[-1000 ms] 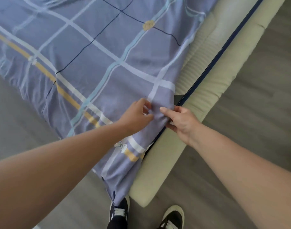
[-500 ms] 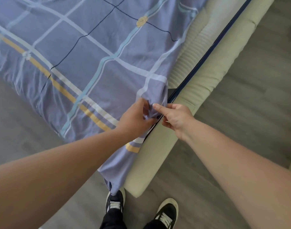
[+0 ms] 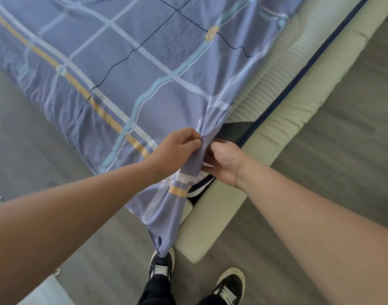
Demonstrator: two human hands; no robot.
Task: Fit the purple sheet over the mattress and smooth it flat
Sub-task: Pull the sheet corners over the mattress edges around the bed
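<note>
The purple sheet (image 3: 127,69), crossed by white, blue and yellow stripes, covers most of the mattress (image 3: 274,84), whose cream ribbed top shows bare along the right side. At the near corner the sheet is bunched into a gathered fold. My left hand (image 3: 177,146) pinches that fold from the left. My right hand (image 3: 226,161) grips the same bunch from the right, its fingers tucked under the cloth. A loose tail of the sheet hangs down past the corner toward my shoes.
A cream padded bed frame (image 3: 283,119) runs along the mattress edge, with a dark blue piping line between them. Grey wood-look floor (image 3: 342,128) lies right and left of the bed. My black shoes (image 3: 228,287) stand just below the bed corner.
Both hands have closed in on the sheet corner and gathered it into a tighter bunch. A dark gap at the mattress edge now shows beside the right hand.
</note>
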